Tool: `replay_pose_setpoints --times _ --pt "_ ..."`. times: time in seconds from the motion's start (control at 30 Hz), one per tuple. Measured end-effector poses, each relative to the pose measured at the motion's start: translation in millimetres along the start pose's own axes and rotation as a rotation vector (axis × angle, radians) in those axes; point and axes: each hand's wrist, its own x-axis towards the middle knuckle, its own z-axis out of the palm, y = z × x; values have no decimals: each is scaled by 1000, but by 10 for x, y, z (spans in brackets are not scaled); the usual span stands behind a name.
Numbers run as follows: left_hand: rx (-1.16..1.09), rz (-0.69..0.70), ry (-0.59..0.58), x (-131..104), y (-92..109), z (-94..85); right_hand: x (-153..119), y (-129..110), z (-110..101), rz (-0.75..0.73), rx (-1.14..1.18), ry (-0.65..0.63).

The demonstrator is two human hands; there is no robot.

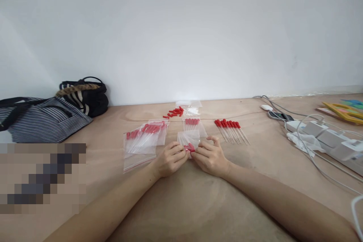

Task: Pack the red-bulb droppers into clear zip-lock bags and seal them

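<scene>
We have a small clear bag [195, 134] at the middle of the table [181, 208], between the left hand [171, 159] and the right hand [211, 157]. Each hand has its grip closed in a pinch on the bag's near edge, though the hands themselves hide just how much of it each one holds. Inside we make out red tops [191, 146] lying toward us, with pale stems [185, 138] running away.

We judge the bag very light, limp and rather slippery, so the edge near its opening seems the surest place to pinch. The tops look soft and would probably squash if squeezed; the stems look thin and stiff, perhaps brittle, so we would keep pressure off them. A row of loose droppers [234, 133] lies near the right hand; filled bags [141, 141] lie left.
</scene>
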Motion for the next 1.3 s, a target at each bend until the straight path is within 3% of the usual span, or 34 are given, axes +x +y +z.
replay_pose_setpoints --times 0.4,0.67,0.8,0.9,1.03,1.17,1.3 --pt "57 -45 10 -1 16 -96 -27 32 -50 -11 -93 -28" --pt "105 -119 -34 -32 7 -114 -91 146 -36 43 -185 -169" --pt "97 -160 6 -59 -10 -120 -97 173 -37 102 -160 -118" --pt "47 -258 88 -36 -20 -167 -101 196 -36 208 7 -84" --pt "-49 -424 214 63 16 -248 -88 197 6 357 331 -136" --pt "-211 -670 386 193 86 -303 -54 148 47 464 661 -127" --pt "-373 -962 452 243 53 -291 -14 102 46 712 891 -133"
